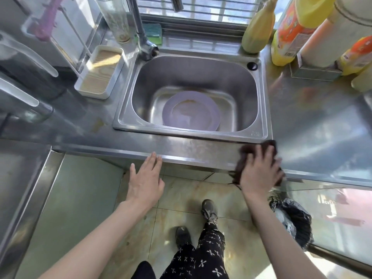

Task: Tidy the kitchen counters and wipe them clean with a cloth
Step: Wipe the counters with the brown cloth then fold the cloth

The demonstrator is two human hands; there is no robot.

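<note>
Right hand grip flat, pressing dark cloth beneath onto counter edge

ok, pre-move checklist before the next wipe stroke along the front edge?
1. Cloth under right hand: ok, pressed flat on the counter front edge.
2. Left hand out of the wipe path: not ok, fingertips rest on the same edge.
3. Edge between the hands free of items: ok.
4. Sink cleared: not ok, purple plate inside.
5. Cloth dampness: cannot tell.
</note>
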